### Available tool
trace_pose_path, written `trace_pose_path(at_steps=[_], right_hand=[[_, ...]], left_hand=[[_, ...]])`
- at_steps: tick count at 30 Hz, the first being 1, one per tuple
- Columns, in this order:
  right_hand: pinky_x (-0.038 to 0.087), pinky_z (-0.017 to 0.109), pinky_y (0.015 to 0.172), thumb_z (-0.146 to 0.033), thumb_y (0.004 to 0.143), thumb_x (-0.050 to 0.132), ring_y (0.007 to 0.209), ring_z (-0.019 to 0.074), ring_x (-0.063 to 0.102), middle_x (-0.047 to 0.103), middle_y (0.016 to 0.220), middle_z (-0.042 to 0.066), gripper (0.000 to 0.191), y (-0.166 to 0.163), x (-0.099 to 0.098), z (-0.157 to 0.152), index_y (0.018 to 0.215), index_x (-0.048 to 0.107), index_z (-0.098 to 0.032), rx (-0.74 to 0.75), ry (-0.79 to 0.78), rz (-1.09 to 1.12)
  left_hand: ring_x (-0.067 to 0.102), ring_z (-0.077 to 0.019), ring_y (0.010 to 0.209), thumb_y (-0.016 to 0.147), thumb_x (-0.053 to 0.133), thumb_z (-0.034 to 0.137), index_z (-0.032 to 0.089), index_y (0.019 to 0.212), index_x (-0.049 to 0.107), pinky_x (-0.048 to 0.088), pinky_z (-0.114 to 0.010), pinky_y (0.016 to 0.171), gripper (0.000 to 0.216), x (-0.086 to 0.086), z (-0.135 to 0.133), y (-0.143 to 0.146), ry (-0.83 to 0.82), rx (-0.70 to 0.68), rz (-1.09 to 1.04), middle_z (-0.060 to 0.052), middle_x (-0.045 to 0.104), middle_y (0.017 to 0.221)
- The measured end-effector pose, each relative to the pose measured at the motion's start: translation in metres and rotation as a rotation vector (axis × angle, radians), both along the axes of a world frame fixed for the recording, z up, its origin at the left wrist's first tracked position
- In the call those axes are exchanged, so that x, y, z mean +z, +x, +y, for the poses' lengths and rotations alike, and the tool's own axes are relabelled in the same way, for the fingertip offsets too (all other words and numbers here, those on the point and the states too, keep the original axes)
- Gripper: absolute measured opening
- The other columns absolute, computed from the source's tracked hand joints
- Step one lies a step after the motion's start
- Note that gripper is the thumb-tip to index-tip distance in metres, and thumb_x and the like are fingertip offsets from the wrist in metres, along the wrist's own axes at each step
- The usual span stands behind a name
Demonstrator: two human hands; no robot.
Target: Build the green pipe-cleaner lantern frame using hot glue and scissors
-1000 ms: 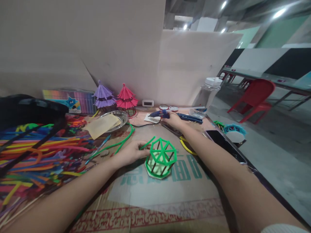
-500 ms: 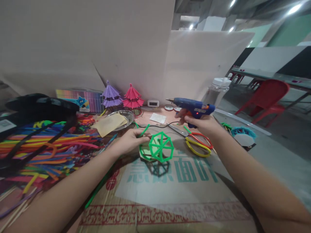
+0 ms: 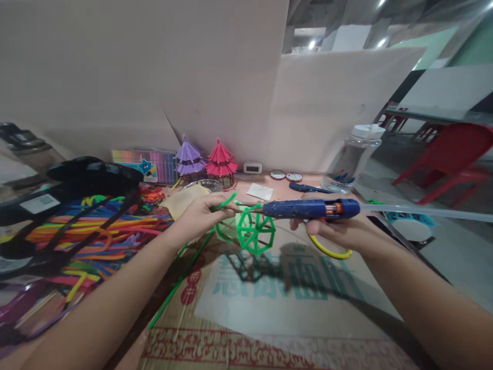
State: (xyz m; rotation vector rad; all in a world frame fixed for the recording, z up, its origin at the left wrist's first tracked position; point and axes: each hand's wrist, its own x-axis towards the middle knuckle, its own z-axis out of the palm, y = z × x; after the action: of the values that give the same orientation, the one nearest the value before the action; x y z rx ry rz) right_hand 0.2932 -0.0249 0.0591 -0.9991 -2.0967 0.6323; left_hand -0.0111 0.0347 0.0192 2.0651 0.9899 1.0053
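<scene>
My left hand (image 3: 200, 215) pinches the upper edge of a green pipe-cleaner frame (image 3: 256, 230), holding it above the cardboard. The frame has two spoked, wheel-like ends joined by thin brown sticks. A loose green end sticks up by the fingertips. In my right hand (image 3: 339, 232) is a blue hot glue gun (image 3: 296, 208), lying level with its nozzle pointing left. The nozzle tip meets the frame's top near my left fingers; whether it touches I cannot tell. A clear glue stick trails from its back. Scissors with a yellow handle (image 3: 329, 251) lie partly hidden under my right hand.
Colourful pipe cleaners (image 3: 103, 226) and a black bag (image 3: 96, 177) crowd the left. Behind stand a marker set (image 3: 162, 167), purple (image 3: 188, 156) and pink (image 3: 221, 156) pagoda-like models and a small white clock (image 3: 252, 168). A clear bottle (image 3: 352, 159) stands back right.
My right hand has brought the glue gun down and its nozzle to the green frame's top. The frame has turned slightly in my left hand. The view has shifted a little left.
</scene>
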Motion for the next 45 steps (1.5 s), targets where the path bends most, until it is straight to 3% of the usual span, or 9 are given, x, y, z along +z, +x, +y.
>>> trace_pose_path(at_steps=[5, 18, 28, 35, 45], right_hand=[[0.043, 0.027, 0.055, -0.084, 0.076, 0.057, 0.060, 0.0147, 0.052, 0.062, 0.068, 0.002, 0.064, -0.0030, -0.0003, -0.0011, 0.070, 0.062, -0.020, -0.053, 0.022, -0.029], [0.044, 0.030, 0.056, -0.079, 0.076, 0.063, 0.060, 0.0170, 0.053, 0.060, 0.067, 0.001, 0.057, -0.0053, 0.0019, -0.0003, 0.077, 0.063, -0.022, -0.024, 0.006, -0.007], [0.037, 0.030, 0.055, -0.073, 0.079, 0.066, 0.061, 0.0171, 0.051, 0.057, 0.069, 0.001, 0.050, -0.0005, -0.0034, 0.0025, 0.079, 0.062, -0.023, -0.028, 0.000, -0.045], [0.040, 0.031, 0.054, -0.074, 0.075, 0.069, 0.058, 0.0181, 0.051, 0.057, 0.064, 0.000, 0.050, -0.0058, 0.0003, -0.0006, 0.077, 0.063, -0.025, -0.111, 0.008, -0.037], [0.042, 0.031, 0.056, -0.075, 0.075, 0.069, 0.060, 0.0180, 0.052, 0.057, 0.064, 0.000, 0.052, -0.0025, -0.0040, 0.0008, 0.071, 0.060, -0.024, -0.108, 0.007, -0.038]], left_hand=[[0.068, -0.0222, 0.092, 0.081, 0.069, 0.032, 0.020, 0.084, 0.079, 0.051, -0.033, 0.089, 0.016, 0.0039, -0.0034, 0.0000, 0.018, -0.002, 0.017, -0.005, 0.075, 0.092], [0.067, -0.0226, 0.096, 0.083, 0.069, 0.029, 0.020, 0.086, 0.079, 0.050, -0.033, 0.091, 0.014, 0.0040, -0.0036, -0.0002, 0.036, -0.034, 0.015, -0.005, 0.075, 0.090], [0.068, -0.0228, 0.094, 0.083, 0.070, 0.031, 0.020, 0.086, 0.079, 0.052, -0.033, 0.090, 0.015, 0.0041, -0.0042, 0.0013, 0.028, -0.034, 0.015, -0.005, 0.075, 0.092], [0.067, -0.0241, 0.099, 0.081, 0.071, 0.031, 0.021, 0.083, 0.079, 0.049, -0.036, 0.098, 0.013, 0.0037, -0.0045, 0.0019, 0.016, -0.017, 0.003, -0.005, 0.076, 0.091], [0.067, -0.0234, 0.095, 0.081, 0.071, 0.032, 0.020, 0.082, 0.078, 0.051, -0.035, 0.094, 0.014, 0.0051, -0.0052, 0.0027, 0.016, -0.028, -0.001, -0.006, 0.075, 0.092]])
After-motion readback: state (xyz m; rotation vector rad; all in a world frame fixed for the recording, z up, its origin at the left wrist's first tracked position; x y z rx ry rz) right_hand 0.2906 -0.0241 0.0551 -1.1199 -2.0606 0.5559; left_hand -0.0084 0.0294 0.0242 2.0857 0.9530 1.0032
